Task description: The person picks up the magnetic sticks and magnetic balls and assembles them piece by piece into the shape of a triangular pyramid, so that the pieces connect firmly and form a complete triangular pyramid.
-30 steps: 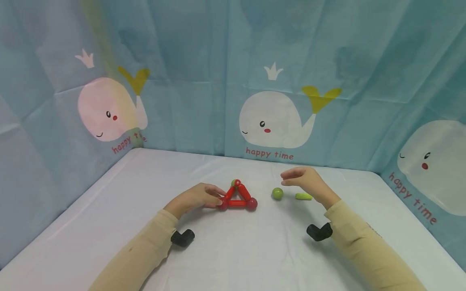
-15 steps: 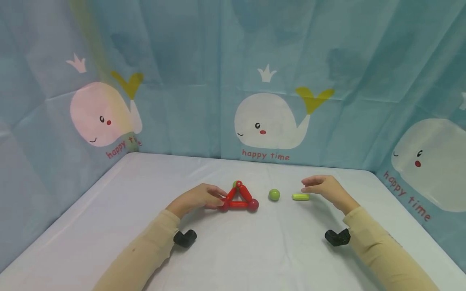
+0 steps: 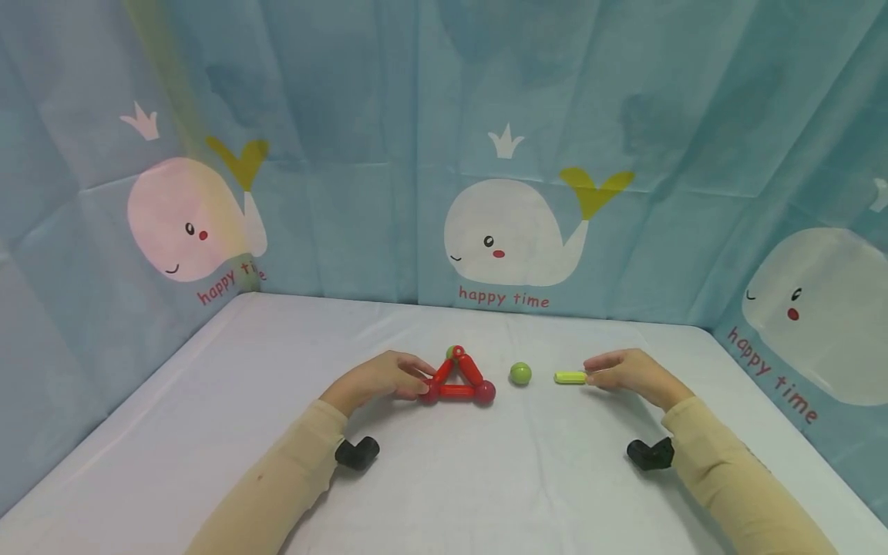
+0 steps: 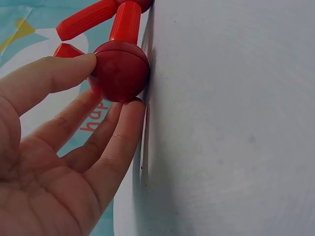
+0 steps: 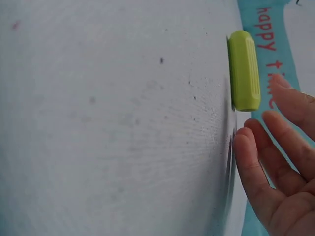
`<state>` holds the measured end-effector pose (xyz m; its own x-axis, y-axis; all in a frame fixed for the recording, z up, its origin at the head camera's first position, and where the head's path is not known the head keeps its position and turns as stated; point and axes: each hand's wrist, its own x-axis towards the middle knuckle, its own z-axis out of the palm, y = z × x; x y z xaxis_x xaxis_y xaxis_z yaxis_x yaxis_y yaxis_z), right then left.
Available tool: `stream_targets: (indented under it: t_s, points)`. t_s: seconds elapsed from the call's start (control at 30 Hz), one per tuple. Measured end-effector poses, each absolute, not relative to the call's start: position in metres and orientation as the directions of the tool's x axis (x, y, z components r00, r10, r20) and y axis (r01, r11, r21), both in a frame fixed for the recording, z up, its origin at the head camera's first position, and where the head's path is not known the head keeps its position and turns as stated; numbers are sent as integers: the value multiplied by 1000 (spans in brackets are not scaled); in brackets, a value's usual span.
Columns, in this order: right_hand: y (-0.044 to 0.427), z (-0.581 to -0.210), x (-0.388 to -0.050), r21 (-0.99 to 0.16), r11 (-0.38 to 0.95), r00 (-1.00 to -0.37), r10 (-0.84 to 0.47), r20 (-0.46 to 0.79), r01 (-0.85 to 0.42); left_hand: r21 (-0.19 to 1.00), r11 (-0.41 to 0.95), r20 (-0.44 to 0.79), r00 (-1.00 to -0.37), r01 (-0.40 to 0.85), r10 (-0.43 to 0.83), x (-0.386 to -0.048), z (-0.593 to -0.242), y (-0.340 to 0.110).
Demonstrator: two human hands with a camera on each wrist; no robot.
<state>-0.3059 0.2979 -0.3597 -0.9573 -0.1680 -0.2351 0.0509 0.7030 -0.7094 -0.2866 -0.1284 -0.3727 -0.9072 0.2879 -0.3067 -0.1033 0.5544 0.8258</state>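
Observation:
A triangle of red rods (image 3: pixel 456 391) with dark red balls at its near corners lies on the white table. My left hand (image 3: pixel 384 377) holds its near left dark red ball (image 4: pixel 123 73), thumb on one side and fingers at the other. Behind the triangle's far corner, a green ball is partly hidden. Over on the right, a ribbed yellow-green rod (image 5: pixel 244 71) lies flat. My right hand (image 3: pixel 634 373) is beside its right end, fingers loosely bent; the right wrist view has them apart from it. A loose green ball (image 3: pixel 520 374) sits between the triangle and that rod.
A white cloth (image 3: pixel 486 486) covers the table. Blue curtains (image 3: pixel 347 231) printed with whales rise along the back and both sides. A black wrist piece sticks out from each sleeve above the cloth.
My right hand has moved right past the green ball and come down to the right end of the yellow-green rod. The left hand keeps its hold; the view has shifted slightly.

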Motion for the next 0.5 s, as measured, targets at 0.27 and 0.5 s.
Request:
stream_targets:
  t_s: [0.27, 0.5]
  points:
    - [291, -360, -310, -707, 702, -949, -158, -272, 86, 849, 518, -287, -914, -105, 286, -285, -373, -127]
    - [285, -360, -313, -671, 730, -953, -93, -288, 132, 854, 505, -291, -917, -120, 274, -285, -373, -124]
